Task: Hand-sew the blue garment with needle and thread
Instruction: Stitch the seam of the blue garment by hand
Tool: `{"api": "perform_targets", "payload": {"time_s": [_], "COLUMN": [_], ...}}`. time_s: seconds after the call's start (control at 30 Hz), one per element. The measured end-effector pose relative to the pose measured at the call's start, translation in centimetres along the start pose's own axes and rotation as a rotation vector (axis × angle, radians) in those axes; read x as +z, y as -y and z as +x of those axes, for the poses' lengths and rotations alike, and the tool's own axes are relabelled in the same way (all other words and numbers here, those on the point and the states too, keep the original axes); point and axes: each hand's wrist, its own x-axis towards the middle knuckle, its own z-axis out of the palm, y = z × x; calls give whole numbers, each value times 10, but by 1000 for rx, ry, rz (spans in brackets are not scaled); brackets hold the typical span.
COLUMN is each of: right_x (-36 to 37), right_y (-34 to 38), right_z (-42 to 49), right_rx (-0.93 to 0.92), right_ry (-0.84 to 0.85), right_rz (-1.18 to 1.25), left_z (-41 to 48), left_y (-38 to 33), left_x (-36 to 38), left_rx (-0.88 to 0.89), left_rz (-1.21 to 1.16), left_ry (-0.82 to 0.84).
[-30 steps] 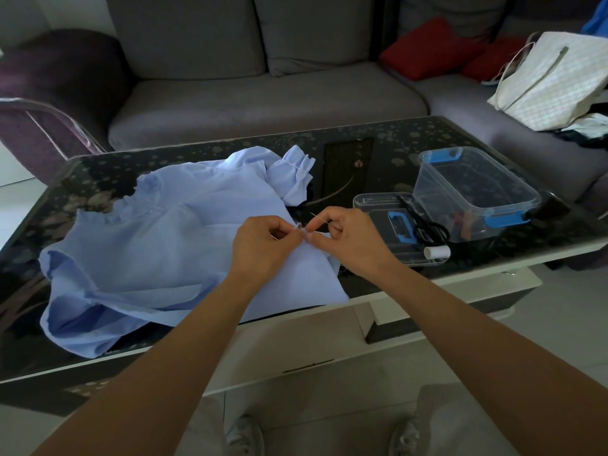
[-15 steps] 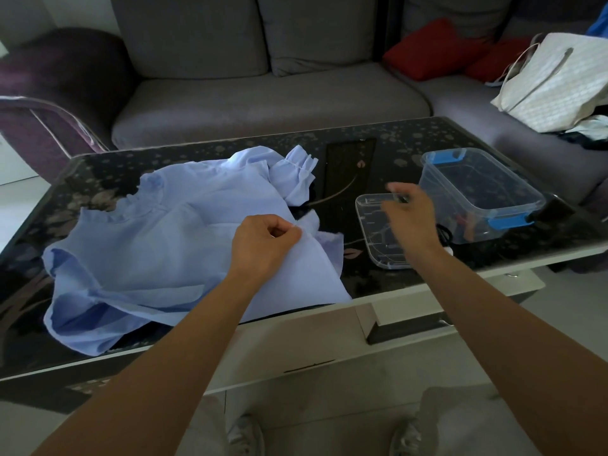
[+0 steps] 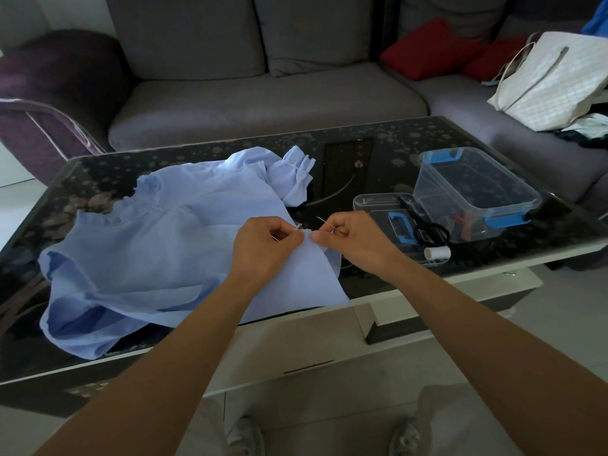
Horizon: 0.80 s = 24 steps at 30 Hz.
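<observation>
A light blue garment (image 3: 158,245) lies spread over the dark glass table (image 3: 378,149). My left hand (image 3: 265,240) pinches a raised fold of the fabric at its right edge. Right beside it, my right hand (image 3: 353,236) pinches a thin needle (image 3: 324,221) whose tip points up and left, close to the fold. The thread is too fine to follow. A white thread spool (image 3: 437,252) lies to the right near the table's front edge.
A clear plastic box (image 3: 473,192) with blue clips stands at the right, its lid (image 3: 381,202) flat beside it with black scissors (image 3: 427,228) on it. Behind the table is a grey sofa (image 3: 263,93) with red cushions (image 3: 427,47) and a white bag (image 3: 552,80).
Half a second ago my right hand was out over the box lid, pulling away from the fabric. It has come back to the fold next to my left hand, which stayed put.
</observation>
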Motion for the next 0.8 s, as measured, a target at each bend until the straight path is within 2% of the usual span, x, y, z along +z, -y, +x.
{"api": "perform_targets", "payload": {"time_s": [0.13,0.27,0.3,0.33,0.43,0.6,0.73,0.8], "right_x": [-15,-42,-47,-51,-47,-27,-13,-8], "right_y": [-6,-31,-39,-45,-45,-12,-2,-2], "right_z": [0,8,9,10,6,0,-1,-1], "right_rx": [98,252,298,346,389,88,37,33], "right_ry": [-127,-558,-609,-599,-398,-111,83,126], "right_rz": [30,170,177,156,76,62,57,27], "left_z": [2,3,3,3,3,1,0,0], "left_y": [1,2,2,2,0,-2,-2,-1], "left_x": [-2,-3,-3,-2,-1,0,-1,-1], "left_rx": [-45,-68,-70,-72,-72,-58,-42,-33], "left_rz": [-5,-16,-17,-15,1,-10,-17,-9], "left_ry": [-38,-57,-58,-55,-49,-39,-28,-23]}}
